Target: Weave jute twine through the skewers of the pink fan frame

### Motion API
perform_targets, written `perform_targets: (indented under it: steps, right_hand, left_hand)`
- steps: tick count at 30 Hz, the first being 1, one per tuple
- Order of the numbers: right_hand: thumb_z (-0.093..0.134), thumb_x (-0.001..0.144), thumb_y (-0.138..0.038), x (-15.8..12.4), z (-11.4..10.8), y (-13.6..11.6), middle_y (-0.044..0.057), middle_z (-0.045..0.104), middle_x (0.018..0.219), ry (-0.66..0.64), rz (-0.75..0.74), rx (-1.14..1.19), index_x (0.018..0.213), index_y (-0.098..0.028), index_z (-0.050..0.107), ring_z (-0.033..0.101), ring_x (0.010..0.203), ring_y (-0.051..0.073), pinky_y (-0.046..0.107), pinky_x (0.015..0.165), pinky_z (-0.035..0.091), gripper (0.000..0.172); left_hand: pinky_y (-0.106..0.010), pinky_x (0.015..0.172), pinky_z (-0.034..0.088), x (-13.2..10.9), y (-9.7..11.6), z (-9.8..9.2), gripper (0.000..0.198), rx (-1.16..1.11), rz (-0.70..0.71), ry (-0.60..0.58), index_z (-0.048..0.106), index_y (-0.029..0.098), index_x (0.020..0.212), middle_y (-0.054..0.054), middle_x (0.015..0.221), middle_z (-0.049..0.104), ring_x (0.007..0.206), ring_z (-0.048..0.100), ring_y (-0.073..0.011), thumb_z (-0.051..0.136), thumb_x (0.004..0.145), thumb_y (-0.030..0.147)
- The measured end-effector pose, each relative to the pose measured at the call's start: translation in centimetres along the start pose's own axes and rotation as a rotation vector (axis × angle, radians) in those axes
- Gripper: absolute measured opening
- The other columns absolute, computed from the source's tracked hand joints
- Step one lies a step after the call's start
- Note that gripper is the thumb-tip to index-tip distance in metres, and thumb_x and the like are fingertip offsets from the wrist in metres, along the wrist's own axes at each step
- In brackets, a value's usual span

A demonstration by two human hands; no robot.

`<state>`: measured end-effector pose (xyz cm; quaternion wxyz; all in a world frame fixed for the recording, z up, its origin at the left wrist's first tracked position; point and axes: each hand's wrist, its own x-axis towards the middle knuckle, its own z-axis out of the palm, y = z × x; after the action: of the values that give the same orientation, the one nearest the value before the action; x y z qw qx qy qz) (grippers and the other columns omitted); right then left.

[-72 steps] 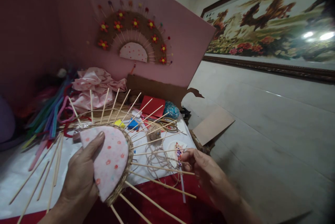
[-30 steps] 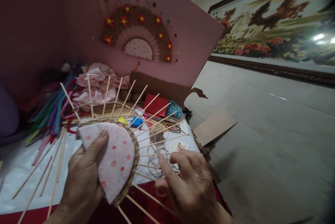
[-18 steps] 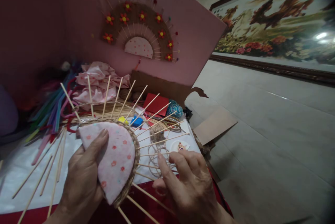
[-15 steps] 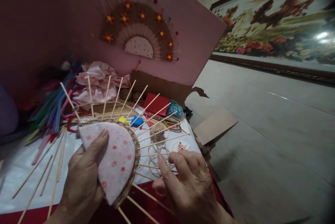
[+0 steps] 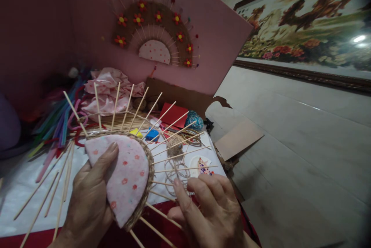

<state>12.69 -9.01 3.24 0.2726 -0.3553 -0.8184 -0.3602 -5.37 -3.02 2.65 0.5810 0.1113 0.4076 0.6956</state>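
My left hand grips a half-circle panel covered in pale pink, flower-printed cloth, its thumb lying on the front. A braided twine border runs round the curved edge. Thin wooden sticks fan out from that edge, and a strand of twine crosses the upper-left ones. Among the lower right sticks is my right hand, fingers bent, index finger and thumb close together at the twine. Loose twine leads from a small ball toward that fingertip; the exact hold is partly hidden.
Pipe cleaners, crumpled pink cloth, red card and blue yarn lie behind. Loose sticks are at left, scissors at right. A finished half-circle decoration hangs on the pink board.
The panel with its sticks has shifted slightly left. My right hand has moved slightly down and right, showing more of the small colourful piece on the white disc behind it.
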Motion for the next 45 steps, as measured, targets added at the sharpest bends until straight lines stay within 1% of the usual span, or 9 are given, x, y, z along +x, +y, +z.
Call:
perform_targets:
  steps: [2, 4, 10, 13, 19, 28, 36, 41, 45]
  right_hand:
    - [0.049, 0.089, -0.036, -0.06, -0.12, -0.08, 0.008, 0.063, 0.076, 0.033, 0.006, 0.021, 0.095, -0.013, 0.069, 0.056, 0.078, 0.021, 0.037, 0.071, 0.039, 0.031]
    - [0.048, 0.090, -0.035, -0.03, -0.19, -0.08, 0.008, 0.063, 0.075, 0.039, 0.025, 0.029, 0.095, -0.013, 0.069, 0.055, 0.077, 0.021, 0.037, 0.070, 0.039, 0.031]
    - [0.047, 0.090, -0.033, 0.35, -0.17, 0.20, 0.011, 0.062, 0.076, -0.029, 0.066, 0.050, 0.100, -0.008, 0.067, 0.053, 0.077, 0.022, 0.039, 0.069, 0.040, 0.034]
    - [0.048, 0.089, -0.034, 0.45, -0.06, 0.20, 0.011, 0.061, 0.076, -0.060, 0.078, 0.055, 0.101, -0.008, 0.067, 0.053, 0.077, 0.023, 0.039, 0.069, 0.040, 0.034]
    - [0.048, 0.089, -0.035, 0.40, 0.21, 0.01, 0.011, 0.062, 0.078, -0.098, 0.048, -0.020, 0.103, -0.009, 0.066, 0.053, 0.080, 0.023, 0.040, 0.072, 0.041, 0.035]
    - [0.048, 0.089, -0.037, 0.32, 0.21, -0.20, 0.012, 0.063, 0.080, -0.117, 0.024, -0.044, 0.103, -0.007, 0.066, 0.054, 0.080, 0.024, 0.041, 0.072, 0.041, 0.038]
    - [0.046, 0.090, -0.037, 0.32, 0.18, -0.27, 0.012, 0.064, 0.078, -0.109, 0.023, -0.037, 0.102, -0.006, 0.067, 0.053, 0.079, 0.025, 0.040, 0.072, 0.039, 0.039]
    - [0.042, 0.092, -0.035, 0.02, 0.19, -0.35, 0.012, 0.064, 0.079, -0.071, 0.021, -0.041, 0.100, -0.007, 0.067, 0.055, 0.079, 0.024, 0.040, 0.073, 0.039, 0.039]
    - [0.044, 0.090, -0.039, -0.19, 0.02, -0.34, 0.011, 0.064, 0.075, -0.052, 0.011, -0.040, 0.098, -0.010, 0.068, 0.056, 0.075, 0.023, 0.039, 0.070, 0.039, 0.039]
  left_hand:
    - [-0.026, 0.050, 0.056, -0.02, -0.01, -0.04, 0.010, -0.001, 0.007, -0.011, 0.066, 0.015, 0.080, -0.003, 0.063, 0.070, 0.048, 0.064, -0.0162, 0.062, 0.071, 0.015]
    - [-0.026, 0.050, 0.056, 0.01, -0.05, -0.08, 0.010, -0.001, 0.018, -0.016, 0.066, 0.015, 0.080, -0.003, 0.063, 0.070, 0.048, 0.065, -0.0163, 0.061, 0.072, 0.014]
    - [-0.026, 0.052, 0.056, 0.00, 0.04, 0.02, 0.007, 0.002, -0.003, 0.001, 0.066, 0.015, 0.077, -0.002, 0.062, 0.070, 0.047, 0.064, -0.0152, 0.062, 0.072, 0.013]
    - [-0.026, 0.052, 0.056, -0.06, 0.09, 0.12, 0.008, 0.005, 0.003, -0.006, 0.066, 0.015, 0.077, -0.002, 0.063, 0.070, 0.047, 0.064, -0.0147, 0.060, 0.073, 0.011]
    - [-0.027, 0.049, 0.056, 0.00, -0.02, 0.17, 0.010, 0.013, -0.006, -0.016, 0.066, 0.014, 0.080, -0.003, 0.062, 0.070, 0.046, 0.064, -0.0158, 0.059, 0.073, 0.011]
    - [-0.026, 0.049, 0.056, 0.07, -0.07, -0.07, 0.008, 0.015, -0.011, -0.001, 0.066, 0.015, 0.079, -0.004, 0.065, 0.071, 0.047, 0.064, -0.0161, 0.060, 0.074, 0.013]
    - [-0.027, 0.050, 0.056, 0.07, -0.08, -0.08, 0.009, 0.013, -0.003, -0.004, 0.066, 0.015, 0.080, -0.004, 0.064, 0.071, 0.047, 0.065, -0.0164, 0.060, 0.074, 0.013]
    - [-0.026, 0.050, 0.056, 0.04, -0.18, -0.19, 0.011, 0.006, -0.001, -0.010, 0.066, 0.015, 0.081, -0.003, 0.066, 0.071, 0.049, 0.065, -0.0165, 0.064, 0.070, 0.015]
    - [-0.026, 0.049, 0.056, 0.11, -0.36, -0.28, 0.012, 0.015, 0.023, -0.014, 0.067, 0.016, 0.081, -0.003, 0.065, 0.071, 0.050, 0.066, -0.0174, 0.064, 0.069, 0.016]
